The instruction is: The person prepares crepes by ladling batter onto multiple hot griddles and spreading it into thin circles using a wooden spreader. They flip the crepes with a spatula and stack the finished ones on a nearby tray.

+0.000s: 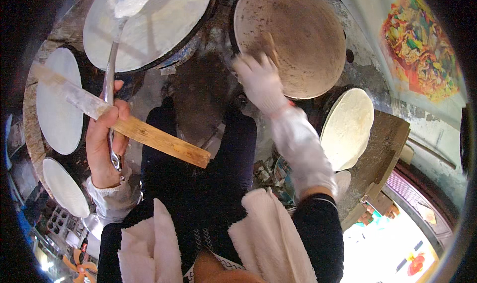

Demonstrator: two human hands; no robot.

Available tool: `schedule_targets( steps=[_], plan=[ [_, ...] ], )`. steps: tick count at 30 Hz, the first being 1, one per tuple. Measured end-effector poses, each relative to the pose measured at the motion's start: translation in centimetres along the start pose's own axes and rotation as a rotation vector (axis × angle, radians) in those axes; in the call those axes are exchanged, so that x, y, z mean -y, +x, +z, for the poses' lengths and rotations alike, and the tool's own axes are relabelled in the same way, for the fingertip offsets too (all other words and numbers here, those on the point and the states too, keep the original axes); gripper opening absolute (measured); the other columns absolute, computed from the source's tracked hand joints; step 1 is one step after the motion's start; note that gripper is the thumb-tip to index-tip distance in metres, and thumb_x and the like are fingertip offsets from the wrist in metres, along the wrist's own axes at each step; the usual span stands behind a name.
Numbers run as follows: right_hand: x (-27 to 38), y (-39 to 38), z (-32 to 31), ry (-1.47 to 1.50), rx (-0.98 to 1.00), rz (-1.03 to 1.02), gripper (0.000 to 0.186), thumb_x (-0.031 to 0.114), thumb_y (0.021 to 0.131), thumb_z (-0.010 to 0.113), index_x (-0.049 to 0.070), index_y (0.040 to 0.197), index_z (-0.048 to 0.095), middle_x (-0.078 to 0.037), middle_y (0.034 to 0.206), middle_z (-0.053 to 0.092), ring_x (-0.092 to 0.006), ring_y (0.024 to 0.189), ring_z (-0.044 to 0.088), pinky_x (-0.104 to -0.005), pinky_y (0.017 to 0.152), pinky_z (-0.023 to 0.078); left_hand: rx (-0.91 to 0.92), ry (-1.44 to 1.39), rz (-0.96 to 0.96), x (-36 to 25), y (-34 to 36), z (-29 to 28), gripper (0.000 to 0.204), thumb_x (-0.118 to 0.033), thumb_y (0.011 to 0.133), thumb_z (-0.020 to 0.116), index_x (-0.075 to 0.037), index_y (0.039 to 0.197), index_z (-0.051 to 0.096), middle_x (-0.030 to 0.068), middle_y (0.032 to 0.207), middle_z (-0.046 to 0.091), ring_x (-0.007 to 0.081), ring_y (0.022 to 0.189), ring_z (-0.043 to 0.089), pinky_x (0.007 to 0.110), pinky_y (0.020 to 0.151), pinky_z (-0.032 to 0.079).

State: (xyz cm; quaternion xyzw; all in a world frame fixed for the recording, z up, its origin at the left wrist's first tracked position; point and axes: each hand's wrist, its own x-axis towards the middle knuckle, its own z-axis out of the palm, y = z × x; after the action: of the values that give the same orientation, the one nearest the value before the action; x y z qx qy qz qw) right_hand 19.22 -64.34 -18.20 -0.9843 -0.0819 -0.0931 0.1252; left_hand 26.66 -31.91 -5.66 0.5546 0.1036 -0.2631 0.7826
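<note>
My bare left hand (109,126) grips two tools at once. One is a metal ladle (113,59), its bowl wet with white batter above the large white flatbread (164,19) at the far left. The other is a flat wooden spatula (161,140), lying crosswise with its whitened end to the left. My right hand (261,81), in a white glove, is at the near left edge of a bare brown round griddle (303,39). Its fingers close on a small brown flat-looking tool (271,49) against the surface. Motion blurs that hand, and the tool's exact kind is unclear.
White flatbreads (59,101) (65,186) lie on round plates along the left, and a paler, yellowish flatbread (348,129) is at the right. A brown board (380,144) stands beyond it. An orange fan (79,265) shows at lower left. A food picture (422,44) covers the wall.
</note>
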Motion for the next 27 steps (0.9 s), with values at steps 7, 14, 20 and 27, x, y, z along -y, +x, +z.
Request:
schedule_targets(
  steps=[7,14,20,27],
  plan=[
    [-4.0,-7.5,0.6,-0.001,-0.222,0.327,0.029,0.002,0.085,0.064,0.012,0.112,0.067,-0.008,0.116,0.068,-0.0312,0.102,0.065,-0.0437,0.089,0.054,-0.010,-0.032,0.035,0.4,0.1,0.0,0.052,-0.016,0.098,0.054,0.004,0.144,0.038,0.0048,0.087,0.056,0.0019,0.039,0.037,0.016,0.034,0.027],
    [-23.1,-0.8,-5.2,-0.229,-0.291,1.032,0.030,0.024,0.089,0.067,0.004,0.110,0.066,-0.022,0.107,0.070,-0.0395,0.103,0.067,-0.0458,0.089,0.051,0.007,-0.069,0.009,0.2,1.7,-2.0,0.055,-0.016,0.096,0.057,0.004,0.144,0.038,0.0049,0.086,0.057,0.0027,0.039,0.040,0.017,0.034,0.030],
    [-22.0,16.6,-2.4,0.108,-0.125,0.622,0.034,0.029,0.085,0.069,0.010,0.113,0.070,-0.023,0.113,0.069,-0.0370,0.111,0.065,-0.0464,0.095,0.050,-0.044,-0.081,0.036,-1.2,3.2,-2.2,0.056,-0.015,0.096,0.057,0.005,0.144,0.037,0.0048,0.085,0.058,0.0036,0.039,0.042,0.017,0.034,0.031],
    [-19.8,31.3,-0.6,-0.040,-0.774,0.404,0.021,0.018,0.084,0.069,0.003,0.099,0.070,-0.022,0.091,0.070,-0.0377,0.088,0.069,-0.0471,0.079,0.052,-0.170,0.001,0.043,-1.5,5.3,-3.7,0.063,-0.023,0.092,0.061,0.005,0.143,0.037,0.0048,0.079,0.057,0.0032,0.038,0.037,0.018,0.033,0.025]
  ],
)
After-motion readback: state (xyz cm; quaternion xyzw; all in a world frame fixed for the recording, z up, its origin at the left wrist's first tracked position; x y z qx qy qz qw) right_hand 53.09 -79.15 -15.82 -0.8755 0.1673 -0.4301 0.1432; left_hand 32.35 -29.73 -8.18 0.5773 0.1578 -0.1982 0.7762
